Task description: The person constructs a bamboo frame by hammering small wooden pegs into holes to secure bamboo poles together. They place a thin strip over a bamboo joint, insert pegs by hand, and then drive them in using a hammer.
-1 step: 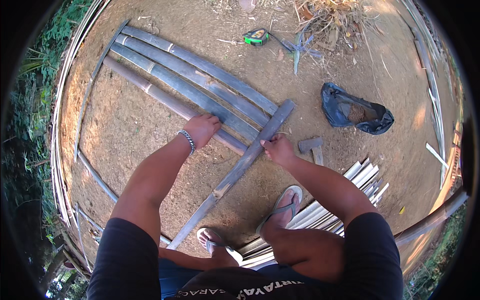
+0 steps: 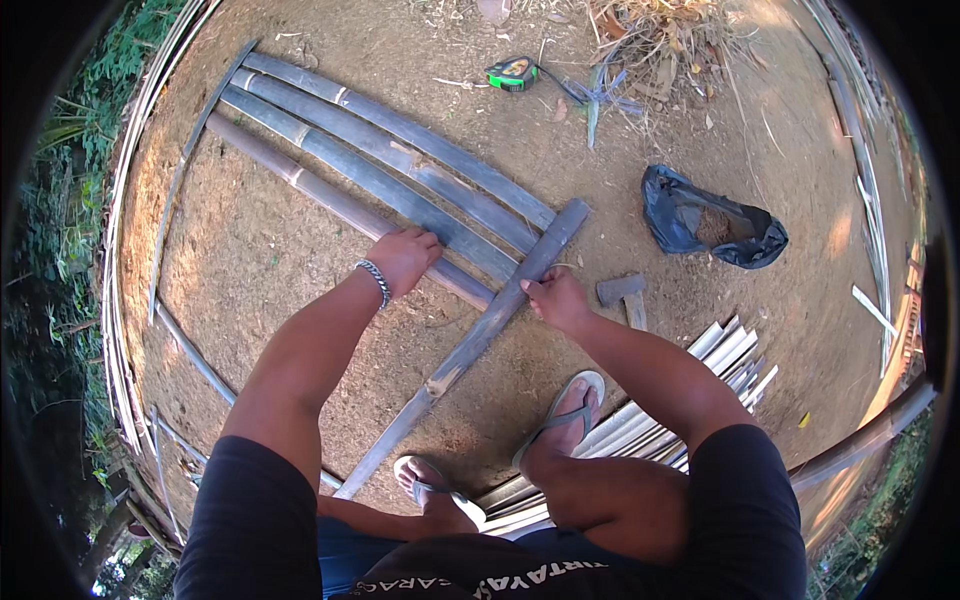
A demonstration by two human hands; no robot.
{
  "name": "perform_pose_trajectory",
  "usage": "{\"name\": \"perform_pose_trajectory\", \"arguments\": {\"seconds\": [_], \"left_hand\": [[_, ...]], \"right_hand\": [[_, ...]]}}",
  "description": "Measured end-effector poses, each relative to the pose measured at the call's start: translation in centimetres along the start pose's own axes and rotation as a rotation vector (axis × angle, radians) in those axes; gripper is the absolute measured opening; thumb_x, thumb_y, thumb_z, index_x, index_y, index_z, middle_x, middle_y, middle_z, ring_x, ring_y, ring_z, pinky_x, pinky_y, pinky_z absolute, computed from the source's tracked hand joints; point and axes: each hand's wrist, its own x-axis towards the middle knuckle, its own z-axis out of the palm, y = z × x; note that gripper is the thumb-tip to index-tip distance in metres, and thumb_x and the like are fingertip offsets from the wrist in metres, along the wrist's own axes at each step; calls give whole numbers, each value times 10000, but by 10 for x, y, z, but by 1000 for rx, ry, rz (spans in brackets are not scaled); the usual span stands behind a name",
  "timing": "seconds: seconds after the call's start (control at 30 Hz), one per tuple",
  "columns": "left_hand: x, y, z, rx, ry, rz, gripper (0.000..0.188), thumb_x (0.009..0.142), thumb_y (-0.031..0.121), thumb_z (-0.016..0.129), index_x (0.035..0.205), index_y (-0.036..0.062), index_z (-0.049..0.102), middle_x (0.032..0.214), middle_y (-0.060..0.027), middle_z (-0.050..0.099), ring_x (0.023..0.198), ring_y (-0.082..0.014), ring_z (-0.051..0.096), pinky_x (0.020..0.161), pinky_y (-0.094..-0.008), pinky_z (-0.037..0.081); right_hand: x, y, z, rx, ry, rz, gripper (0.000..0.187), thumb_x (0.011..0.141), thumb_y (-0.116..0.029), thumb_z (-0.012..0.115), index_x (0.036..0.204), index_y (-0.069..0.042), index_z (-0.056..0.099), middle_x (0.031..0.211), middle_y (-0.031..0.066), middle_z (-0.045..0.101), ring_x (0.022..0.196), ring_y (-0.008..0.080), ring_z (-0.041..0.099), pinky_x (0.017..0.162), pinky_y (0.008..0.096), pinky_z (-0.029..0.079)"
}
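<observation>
My left hand point(image 2: 404, 262), with a chain bracelet at its wrist, is closed over the nearest brown bamboo slat point(image 2: 325, 200), its fingertips reaching the neighbouring dark slat point(image 2: 360, 170). Two more dark slats point(image 2: 420, 135) lie alongside, roughly parallel. Their right ends meet a long bamboo crosspiece point(image 2: 462, 358) that runs slantwise toward my feet. My right hand point(image 2: 557, 299) grips the crosspiece's right edge near that joint, thumb against the bamboo. A pale thin bit shows by its knuckles, too small to name. At the slats' far left ends lies a thin curved bamboo strip point(image 2: 186, 165).
Right of my right hand lies a hammer-like tool point(image 2: 622, 292). Beyond it sits an open black plastic bag point(image 2: 665, 205) with brown contents. A green and black tape measure point(image 2: 512, 74) rests near dry straw point(image 2: 665, 40). Split bamboo strips point(image 2: 640, 430) are piled beside my sandalled feet point(image 2: 565, 415).
</observation>
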Motion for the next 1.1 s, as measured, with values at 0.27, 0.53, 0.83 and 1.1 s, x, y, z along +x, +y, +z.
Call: {"name": "perform_pose_trajectory", "arguments": {"seconds": [0.27,0.53,0.83,1.1], "left_hand": [[5,4,-6,0,-33,-2,290,902,94,597,1173,89,701,1253,-81,648,1213,-289,609,1044,-418,507],[7,7,-4,20,-20,9,283,905,93,593,1166,86,704,1229,-75,646,1183,-284,613,1022,-414,519],[8,6,-6,-28,-94,-33,409,841,100,668,1249,78,686,1275,-75,644,1196,-297,603,1050,-421,497],[11,6,-8,-17,-102,-28,417,837,100,671,1253,76,682,1270,-78,645,1192,-295,605,1043,-415,505]], "right_hand": [[12,18,1,-5,20,-22,410,904,-320,832,959,-18,559,715,87,696,642,200,679,604,375,519],[19,24,3,11,-11,-7,436,908,-339,828,979,-16,545,732,93,709,662,199,690,621,372,527],[11,12,1,-54,-16,11,429,905,-341,831,970,-24,551,727,91,704,672,212,685,653,380,529],[13,18,1,3,-18,-1,420,908,-326,832,959,-34,534,707,78,685,626,187,661,581,370,507]]}}
